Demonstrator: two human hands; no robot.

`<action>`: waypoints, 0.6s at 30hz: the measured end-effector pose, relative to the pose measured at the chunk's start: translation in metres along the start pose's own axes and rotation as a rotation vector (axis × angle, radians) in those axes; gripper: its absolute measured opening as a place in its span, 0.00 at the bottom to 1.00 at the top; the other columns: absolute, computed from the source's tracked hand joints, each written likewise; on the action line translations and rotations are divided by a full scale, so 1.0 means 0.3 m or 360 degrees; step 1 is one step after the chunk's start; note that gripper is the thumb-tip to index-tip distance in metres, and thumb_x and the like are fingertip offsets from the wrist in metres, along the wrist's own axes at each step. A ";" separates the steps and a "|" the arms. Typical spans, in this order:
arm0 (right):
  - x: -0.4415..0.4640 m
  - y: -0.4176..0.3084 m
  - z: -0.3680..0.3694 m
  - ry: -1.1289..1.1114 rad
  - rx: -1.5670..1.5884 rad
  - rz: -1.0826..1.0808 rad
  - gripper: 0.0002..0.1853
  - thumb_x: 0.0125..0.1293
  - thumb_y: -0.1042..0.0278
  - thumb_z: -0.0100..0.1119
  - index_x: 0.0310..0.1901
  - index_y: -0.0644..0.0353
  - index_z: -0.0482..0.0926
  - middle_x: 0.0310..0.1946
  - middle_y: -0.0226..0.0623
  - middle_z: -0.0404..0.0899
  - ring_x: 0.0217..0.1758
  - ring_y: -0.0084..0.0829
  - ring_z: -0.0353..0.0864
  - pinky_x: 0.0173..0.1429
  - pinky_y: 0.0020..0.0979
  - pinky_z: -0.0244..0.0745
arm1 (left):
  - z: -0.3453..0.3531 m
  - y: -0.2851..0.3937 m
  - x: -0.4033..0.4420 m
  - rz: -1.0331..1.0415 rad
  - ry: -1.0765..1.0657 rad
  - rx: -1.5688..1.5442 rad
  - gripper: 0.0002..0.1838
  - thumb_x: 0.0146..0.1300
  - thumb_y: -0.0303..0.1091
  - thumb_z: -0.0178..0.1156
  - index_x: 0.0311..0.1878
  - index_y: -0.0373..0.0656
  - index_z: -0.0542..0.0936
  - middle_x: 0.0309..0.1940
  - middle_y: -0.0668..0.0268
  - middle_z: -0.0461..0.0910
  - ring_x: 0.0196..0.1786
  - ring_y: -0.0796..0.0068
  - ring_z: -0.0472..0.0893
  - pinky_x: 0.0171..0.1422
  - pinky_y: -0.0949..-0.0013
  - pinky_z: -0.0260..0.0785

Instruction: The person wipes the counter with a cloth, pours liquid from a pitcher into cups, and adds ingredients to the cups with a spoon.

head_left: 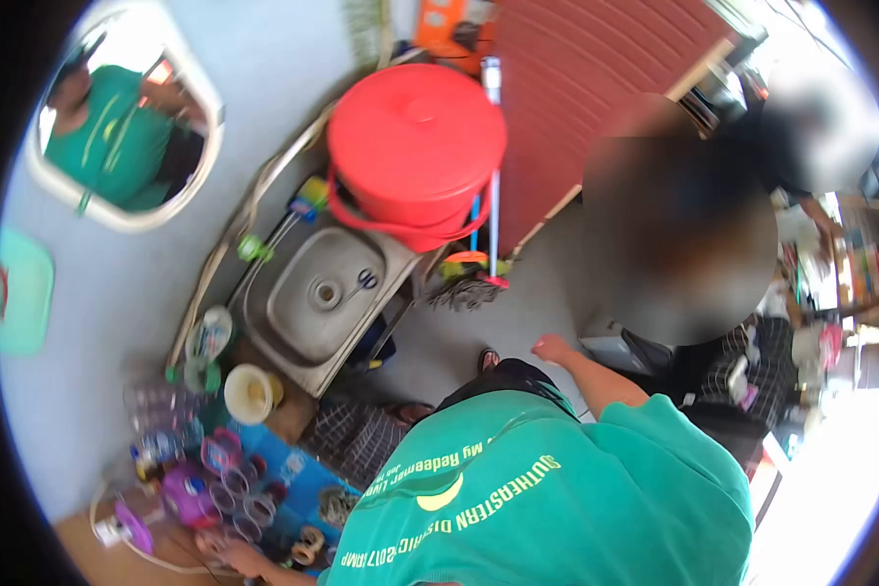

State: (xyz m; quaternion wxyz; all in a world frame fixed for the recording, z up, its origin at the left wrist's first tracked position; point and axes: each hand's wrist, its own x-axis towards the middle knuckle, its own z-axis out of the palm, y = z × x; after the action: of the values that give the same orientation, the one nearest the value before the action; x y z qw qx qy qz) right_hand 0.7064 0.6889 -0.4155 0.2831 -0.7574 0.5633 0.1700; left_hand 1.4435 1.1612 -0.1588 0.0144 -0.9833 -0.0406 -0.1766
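Observation:
My left hand (227, 552) reaches low at the left, beside several clear plastic cups (247, 510) and a round purple container (186, 491). Its fingers look stretched out, and I see nothing held in them, though they are small and blurred. A white cord (156, 565) runs close by, from a purple-and-white item (132, 527). My right hand (554, 350) hangs at my side above the grey floor, away from any object. The fingers there appear curled in, with nothing visible in them.
A steel sink (264, 298) holds dark-handled scissors (366, 279). The large red lidded bucket (415, 146) stands at its far end. Nearby are a mop (469, 293) and a red ridged panel (586, 88). One person (801, 137) is at the right. A mirror (127, 117) hangs left.

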 end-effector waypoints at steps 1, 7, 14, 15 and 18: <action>-0.047 -0.039 -0.033 -0.0007 0.0290 0.0174 0.15 0.56 0.51 0.60 0.32 0.54 0.87 0.34 0.52 0.84 0.40 0.56 0.83 0.48 0.51 0.77 | 0.077 -0.025 0.048 -0.0177 0.0134 0.0006 0.25 0.69 0.55 0.53 0.56 0.45 0.77 0.40 0.50 0.86 0.41 0.48 0.86 0.38 0.52 0.79; -0.115 0.232 0.011 0.0018 0.0305 0.0132 0.19 0.56 0.49 0.57 0.29 0.59 0.86 0.32 0.51 0.84 0.39 0.56 0.82 0.48 0.51 0.77 | -0.171 0.470 -0.105 0.0391 0.0544 -0.0300 0.21 0.69 0.55 0.55 0.54 0.50 0.79 0.44 0.54 0.85 0.40 0.47 0.86 0.41 0.50 0.79; -0.287 0.806 -0.156 0.0526 0.0601 0.0433 0.17 0.57 0.51 0.61 0.33 0.57 0.87 0.37 0.47 0.86 0.37 0.50 0.84 0.46 0.46 0.79 | -0.152 1.173 -0.908 0.1569 -0.0068 -0.0718 0.15 0.67 0.39 0.54 0.48 0.40 0.81 0.37 0.49 0.85 0.40 0.40 0.83 0.44 0.45 0.75; -0.336 0.829 -0.189 0.0545 0.0619 0.0464 0.17 0.57 0.51 0.61 0.33 0.57 0.87 0.37 0.47 0.86 0.37 0.50 0.84 0.46 0.46 0.79 | -0.198 1.236 -1.073 0.1551 -0.0441 -0.0512 0.15 0.64 0.40 0.56 0.49 0.41 0.81 0.38 0.49 0.85 0.40 0.40 0.83 0.46 0.43 0.75; -0.419 0.880 -0.261 0.0837 0.1350 0.1006 0.15 0.59 0.55 0.65 0.38 0.58 0.86 0.36 0.40 0.87 0.33 0.39 0.85 0.41 0.39 0.79 | -0.197 1.338 -1.403 0.2129 -0.1041 -0.0201 0.17 0.61 0.44 0.61 0.49 0.45 0.83 0.39 0.51 0.86 0.42 0.44 0.85 0.47 0.46 0.76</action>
State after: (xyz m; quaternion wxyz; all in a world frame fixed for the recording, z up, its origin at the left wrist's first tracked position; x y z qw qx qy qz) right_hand 0.4123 0.6814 -0.3446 0.3478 -0.3902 0.8316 -0.1875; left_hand 1.0638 0.7272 -0.2556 0.0494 -0.7995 0.5742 0.1693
